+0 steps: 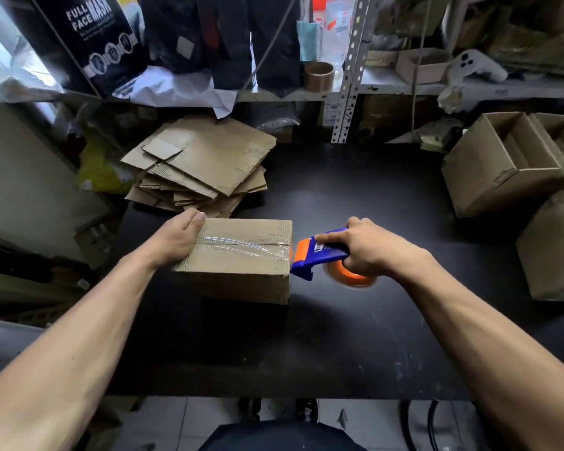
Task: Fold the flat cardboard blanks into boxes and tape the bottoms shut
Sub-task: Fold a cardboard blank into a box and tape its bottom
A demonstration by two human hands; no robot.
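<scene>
Box (238,258) mid-frame looks light and stiff; left hand (173,237) grips its edge, right hand (368,249) clutches the tape gun (319,255).

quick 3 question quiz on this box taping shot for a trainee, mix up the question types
1. True or false: the left hand grips the tape dispenser.
2. Where does the stack of flat blanks lie relative to the box? A) on the shelf B) behind it on the table's far left C) inside an open box
3. Fill in: the clear tape strip runs along the box's top ____.

Key
1. False: the right hand grips it at the box's right edge; the left hand holds the box's left end.
2. B
3. seam, where the two flaps meet
</scene>
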